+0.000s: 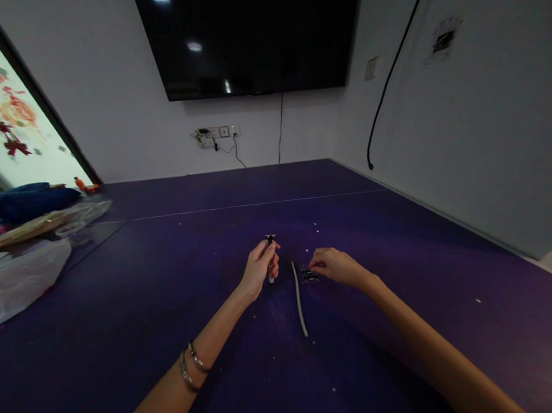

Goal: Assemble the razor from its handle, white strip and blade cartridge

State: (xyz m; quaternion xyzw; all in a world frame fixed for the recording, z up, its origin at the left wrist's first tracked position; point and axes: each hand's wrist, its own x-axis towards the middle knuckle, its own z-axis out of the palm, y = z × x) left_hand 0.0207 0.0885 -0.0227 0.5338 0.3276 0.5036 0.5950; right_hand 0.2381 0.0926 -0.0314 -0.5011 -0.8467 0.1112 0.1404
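Observation:
My left hand point(261, 267) is closed around the handle of what looks like a razor point(272, 274), dark and white with a narrow T-shaped head pointing away from me. To its right, a thin pale grey strip point(298, 302) lies lengthwise on the purple surface, touched by neither hand. Just beyond the strip is a small flat dark case point(307, 273) with shiny clear parts. The fingers of my right hand point(334, 265) are pinched together at the case's right edge and cover part of it.
The broad purple surface point(167, 297) has small white specks. Folded dark blue cloth point(33, 200) and crumpled clear plastic point(22, 279) are piled at the left. A television point(257, 31) hangs on the far wall above sockets point(219, 132). A black cable point(390, 73) dangles along the right wall.

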